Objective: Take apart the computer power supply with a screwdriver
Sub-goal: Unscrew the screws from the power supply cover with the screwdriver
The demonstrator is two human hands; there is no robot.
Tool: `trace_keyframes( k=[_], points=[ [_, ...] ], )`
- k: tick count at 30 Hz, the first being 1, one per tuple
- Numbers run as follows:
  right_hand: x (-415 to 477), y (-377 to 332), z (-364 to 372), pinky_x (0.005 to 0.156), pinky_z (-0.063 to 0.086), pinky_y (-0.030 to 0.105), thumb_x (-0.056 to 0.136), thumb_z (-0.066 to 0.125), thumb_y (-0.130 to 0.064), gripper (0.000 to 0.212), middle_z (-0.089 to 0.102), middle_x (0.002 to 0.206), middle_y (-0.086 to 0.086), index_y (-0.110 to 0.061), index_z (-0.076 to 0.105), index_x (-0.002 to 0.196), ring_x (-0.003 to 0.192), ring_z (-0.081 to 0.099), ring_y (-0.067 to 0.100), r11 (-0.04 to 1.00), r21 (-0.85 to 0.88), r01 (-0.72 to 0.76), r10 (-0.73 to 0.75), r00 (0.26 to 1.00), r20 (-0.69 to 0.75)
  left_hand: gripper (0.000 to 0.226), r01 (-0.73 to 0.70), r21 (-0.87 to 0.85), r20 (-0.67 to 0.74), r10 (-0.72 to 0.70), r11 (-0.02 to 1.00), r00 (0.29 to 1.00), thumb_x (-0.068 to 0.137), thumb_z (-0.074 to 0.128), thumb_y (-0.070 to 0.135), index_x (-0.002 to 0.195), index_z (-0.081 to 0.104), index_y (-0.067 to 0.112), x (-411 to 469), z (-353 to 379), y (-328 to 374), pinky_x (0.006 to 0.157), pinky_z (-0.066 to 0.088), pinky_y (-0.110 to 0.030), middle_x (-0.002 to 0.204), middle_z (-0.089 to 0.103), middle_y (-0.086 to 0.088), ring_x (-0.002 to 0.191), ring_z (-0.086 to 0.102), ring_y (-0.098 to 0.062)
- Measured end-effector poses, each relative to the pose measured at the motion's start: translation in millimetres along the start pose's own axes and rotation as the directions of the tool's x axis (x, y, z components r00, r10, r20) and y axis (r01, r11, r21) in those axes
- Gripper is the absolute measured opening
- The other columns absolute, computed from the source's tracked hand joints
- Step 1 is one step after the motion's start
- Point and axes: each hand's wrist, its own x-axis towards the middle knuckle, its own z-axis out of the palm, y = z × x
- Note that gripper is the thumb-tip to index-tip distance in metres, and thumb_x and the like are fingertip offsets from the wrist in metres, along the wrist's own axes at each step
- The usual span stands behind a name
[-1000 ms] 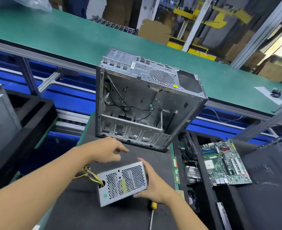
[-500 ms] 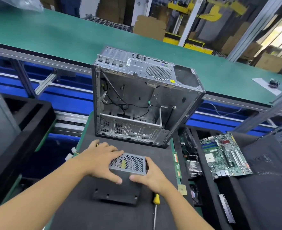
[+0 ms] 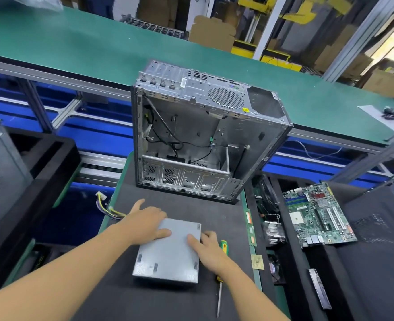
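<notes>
The grey metal power supply (image 3: 168, 256) lies flat on the black mat (image 3: 126, 302), its plain side up. Its yellow and black cable bundle (image 3: 108, 208) trails off the mat's left edge. My left hand (image 3: 145, 222) rests on the box's far left corner, thumb laid on the top face. My right hand (image 3: 206, 247) presses on the right edge, fingers over the side. A screwdriver (image 3: 220, 276) with a yellow and green handle lies on the mat just right of the box, partly under my right wrist.
An emptied computer case (image 3: 203, 135) stands upright at the mat's far end. A motherboard (image 3: 318, 216) lies on a black tray to the right, with a heatsink (image 3: 272, 232) and small parts beside it. A green conveyor belt (image 3: 75, 42) runs behind. Another black tray (image 3: 40, 163) stands left.
The power supply, held tilted with its perforated side up a second ago, has been turned over and laid flat. Both hands now rest on its top and sides.
</notes>
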Motion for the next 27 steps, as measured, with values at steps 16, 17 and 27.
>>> trace_keyframes(
  k=[16, 17, 27],
  points=[
    [3.4, 14.6, 13.8, 0.094, 0.033, 0.025, 0.093, 0.041, -0.063, 0.07, -0.009, 0.157, -0.021, -0.072, -0.015, 0.133, 0.138, 0.026, 0.009, 0.96, -0.129, 0.25, -0.265, 0.957, -0.118, 0.14, -0.191, 0.274, 0.13, 0.161, 0.943, 0.978, 0.063, 0.078, 0.059, 0.144, -0.035, 0.044, -35.3, 35.9, 21.6, 0.115, 0.018, -0.064, 0.146, -0.053, -0.007, 0.139, -0.038, -0.045],
    [3.6, 15.3, 14.2, 0.097, 0.033, 0.026, 0.093, 0.04, -0.063, 0.064, -0.01, 0.158, -0.022, -0.076, -0.011, 0.13, 0.143, 0.022, 0.011, 0.955, -0.148, 0.258, -0.275, 0.955, -0.108, 0.137, -0.197, 0.263, 0.131, 0.167, 0.945, 0.977, 0.066, 0.079, 0.049, 0.144, -0.033, 0.046, -35.4, 33.8, 22.7, 0.109, 0.035, -0.057, 0.148, -0.051, -0.007, 0.141, -0.035, -0.045],
    [-15.0, -8.5, -22.9, 0.11, 0.035, 0.031, 0.103, 0.041, -0.04, 0.055, 0.03, 0.157, -0.004, -0.043, 0.019, 0.153, 0.134, 0.042, 0.017, 0.992, 0.015, 0.127, -0.128, 0.988, 0.082, 0.118, -0.069, -0.003, 0.303, 0.067, 0.998, 0.951, 0.06, 0.075, 0.059, 0.145, -0.007, 0.063, -33.6, -8.8, 36.4, 0.118, 0.022, -0.049, 0.164, -0.015, 0.002, 0.148, -0.004, -0.031]
  ],
)
